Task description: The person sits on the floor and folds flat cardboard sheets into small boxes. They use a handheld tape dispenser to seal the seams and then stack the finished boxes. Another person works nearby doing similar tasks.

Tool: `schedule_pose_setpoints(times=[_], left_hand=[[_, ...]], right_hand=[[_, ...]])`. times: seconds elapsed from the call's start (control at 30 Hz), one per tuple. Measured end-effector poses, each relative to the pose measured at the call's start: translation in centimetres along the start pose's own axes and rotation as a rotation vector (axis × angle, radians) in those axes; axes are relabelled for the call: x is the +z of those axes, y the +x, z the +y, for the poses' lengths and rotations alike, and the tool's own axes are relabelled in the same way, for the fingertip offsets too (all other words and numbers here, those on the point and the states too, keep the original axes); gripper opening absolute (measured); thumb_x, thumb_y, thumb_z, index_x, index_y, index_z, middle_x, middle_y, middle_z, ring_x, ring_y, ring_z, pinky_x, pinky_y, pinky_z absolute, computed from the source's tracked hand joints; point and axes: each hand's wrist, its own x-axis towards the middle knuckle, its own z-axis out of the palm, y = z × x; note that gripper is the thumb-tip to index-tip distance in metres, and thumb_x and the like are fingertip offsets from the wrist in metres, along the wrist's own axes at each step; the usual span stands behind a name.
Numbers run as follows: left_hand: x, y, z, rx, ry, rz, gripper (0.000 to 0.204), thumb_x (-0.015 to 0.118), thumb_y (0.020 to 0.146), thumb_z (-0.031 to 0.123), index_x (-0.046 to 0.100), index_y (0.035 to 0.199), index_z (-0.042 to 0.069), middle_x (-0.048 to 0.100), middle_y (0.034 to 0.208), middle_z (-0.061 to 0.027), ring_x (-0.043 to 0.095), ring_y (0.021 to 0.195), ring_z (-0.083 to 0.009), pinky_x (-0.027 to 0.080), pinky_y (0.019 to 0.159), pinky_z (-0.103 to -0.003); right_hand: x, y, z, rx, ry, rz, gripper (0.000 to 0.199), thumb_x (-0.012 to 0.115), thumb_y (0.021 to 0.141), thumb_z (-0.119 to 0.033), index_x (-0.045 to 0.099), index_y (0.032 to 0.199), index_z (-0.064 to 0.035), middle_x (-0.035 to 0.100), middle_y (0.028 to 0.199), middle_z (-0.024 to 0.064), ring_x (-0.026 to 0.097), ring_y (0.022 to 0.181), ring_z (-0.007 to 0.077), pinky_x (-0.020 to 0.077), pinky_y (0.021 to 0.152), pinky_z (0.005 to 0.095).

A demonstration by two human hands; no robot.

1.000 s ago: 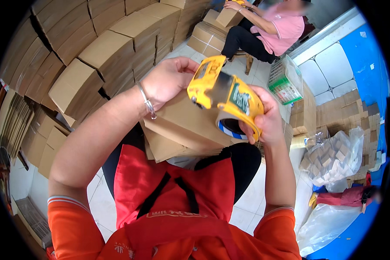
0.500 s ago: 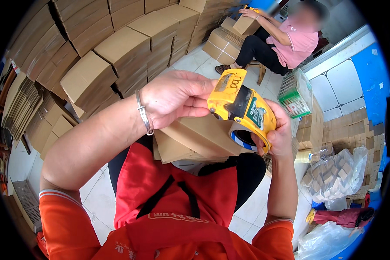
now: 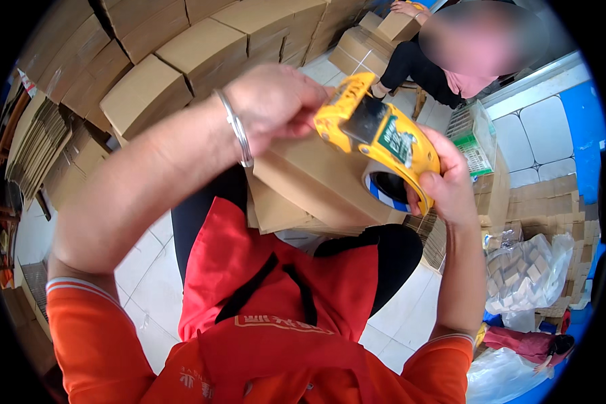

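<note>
A yellow tape dispenser (image 3: pixel 390 135) hangs in the air toward 1 o'clock of centre, tilted, its roll of tape (image 3: pixel 378 193) lower down on the right. Beneath it, flat brown cardboard (image 3: pixel 316 188) lies across the seated worker's lap. The work appears to be at an early stage: no strip of tape can be made out on the visible face of the cardboard, so the taping, it seems, is all left to do.

The right hand (image 3: pixel 453 180), at 2 o'clock, has its grip wrapped around the dispenser's rear end, thumb along the near side, the forearm rising almost straight from 5 o'clock. The left hand (image 3: pixel 279 104), toward 11 o'clock, reaches in with fingers bunched at the dispenser's front end, elbow flared out toward 8 o'clock, a silver bracelet (image 3: pixel 237 131) at the wrist. Blur hides whether that grip is pinching the tape or merely beside it.

Farther out, stacked cartons (image 3: pixel 195 50) line 11 o'clock, and a co-worker (image 3: pixel 434 71) sits at 1 o'clock near a small box (image 3: pixel 398 27). A clear bag of little boxes (image 3: pixel 518 276) rests at 4 o'clock.
</note>
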Motion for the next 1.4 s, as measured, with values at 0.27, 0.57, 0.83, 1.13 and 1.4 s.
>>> schedule_pose_setpoints(times=[0.27, 0.57, 0.83, 1.13, 1.4], left_hand=[[-10.6, 1.2, 0.9, -0.06, 0.319, 0.334, 0.016, 0.056, 0.096, 0.019, 0.063, 0.091, 0.006, 0.056, 0.065, 0.0032, 0.049, 0.056, -0.0052, 0.04, 0.046, -0.023], [-9.7, 6.1, -10.3, -0.29, 0.278, -0.087, 0.015, 0.066, 0.091, 0.027, 0.065, 0.092, 0.013, 0.064, 0.073, 0.0005, 0.061, 0.057, -0.0104, 0.054, 0.049, -0.027], [-8.9, 7.5, -13.0, -0.403, 0.881, -0.141, 0.013, 0.05, 0.082, 0.0, 0.057, 0.093, -0.001, 0.059, 0.067, -0.0163, 0.056, 0.045, -0.0228, 0.048, 0.039, -0.036], [-8.6, 1.1, -5.6, 0.293, 0.17, -0.4, 0.082, 0.089, 0.063, 0.023, 0.051, 0.133, 0.002, 0.057, 0.128, -0.0088, 0.049, 0.118, -0.0172, 0.039, 0.103, -0.032], [-7.9, 2.0, -5.7, 0.183, 0.679, -0.334, 0.073, 0.083, 0.066, 0.02, 0.053, 0.129, 0.003, 0.06, 0.116, -0.0053, 0.054, 0.106, -0.0165, 0.044, 0.096, -0.032]], right_hand=[[5.6, 6.8, -3.0, 0.14, -0.303, -0.123, 0.043, 0.071, 0.089, -0.03, 0.061, 0.118, 0.0009, 0.065, 0.084, 0.003, 0.058, 0.059, 0.0071, 0.0473, 0.046, 0.0219], [7.3, 9.2, -4.0, 0.295, -0.326, -0.224, 0.044, 0.072, 0.087, -0.033, 0.063, 0.112, 0.0018, 0.064, 0.078, 0.0046, 0.057, 0.053, 0.0092, 0.0457, 0.043, 0.0231], [6.6, 8.1, -3.8, 0.332, -0.28, -0.137, 0.047, 0.074, 0.086, -0.033, 0.062, 0.117, 0.0007, 0.065, 0.08, 0.0048, 0.057, 0.053, 0.0088, 0.0463, 0.042, 0.0229], [6.2, 8.9, -3.2, 0.281, -0.243, -0.189, 0.049, 0.073, 0.087, -0.033, 0.06, 0.116, 0.004, 0.065, 0.084, 0.0064, 0.059, 0.06, 0.0078, 0.0465, 0.045, 0.0223], [3.6, 6.2, -4.5, 0.321, -0.211, -0.188, 0.044, 0.07, 0.089, -0.036, 0.061, 0.114, -0.0005, 0.065, 0.082, 0.0047, 0.06, 0.058, 0.0094, 0.0482, 0.045, 0.0238]])
